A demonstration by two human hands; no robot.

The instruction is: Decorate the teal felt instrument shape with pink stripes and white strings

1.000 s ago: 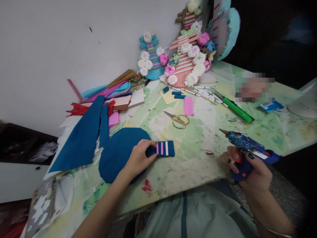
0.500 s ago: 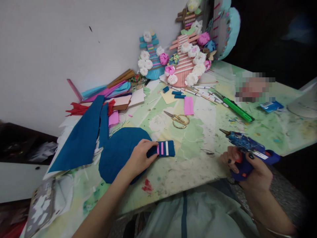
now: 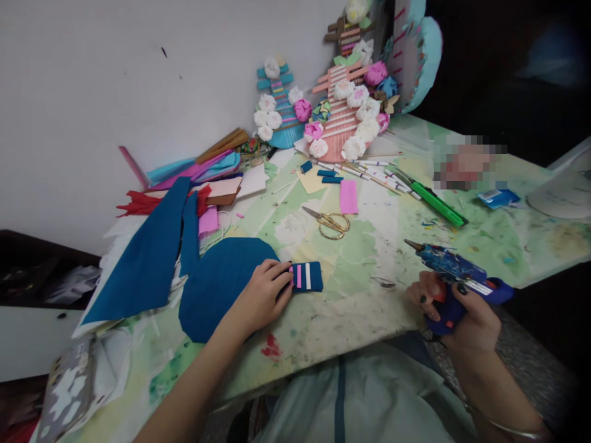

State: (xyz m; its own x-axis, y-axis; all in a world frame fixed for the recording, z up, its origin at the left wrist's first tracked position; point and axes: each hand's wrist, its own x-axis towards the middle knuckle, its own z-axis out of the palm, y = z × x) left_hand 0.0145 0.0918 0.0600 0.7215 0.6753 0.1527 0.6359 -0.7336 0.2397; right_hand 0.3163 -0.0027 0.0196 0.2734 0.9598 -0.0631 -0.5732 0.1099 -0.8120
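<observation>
A blue paper cutout with a round body (image 3: 226, 289) lies on the table, its short neck (image 3: 316, 271) pointing right. Pink strips (image 3: 298, 277) and a white strip (image 3: 308, 276) cross the neck. My left hand (image 3: 266, 292) is on the cutout where body and neck meet, fingers close together and tips at the nearest pink strip, partly covering it. In my right hand (image 3: 455, 311), fingers wrapped round its handle, is a blue glue gun (image 3: 455, 271). It is held up near the table's front edge, its nozzle towards the upper left, apart from the cutout.
Gold-handled scissors (image 3: 333, 224), a pink paper piece (image 3: 349, 197) and a green cutter (image 3: 438, 203) lie beyond the cutout. Flower-covered paper instruments (image 3: 344, 117) lean at the back. Coloured paper (image 3: 148, 258) is piled left, near a phone (image 3: 69, 391). A white container (image 3: 563, 191) stands right.
My left fingers have gone from a raised pinch at the pink strip to lying lower and flatter over the neck. The glue gun stays in my right hand; the view has shifted slightly.
</observation>
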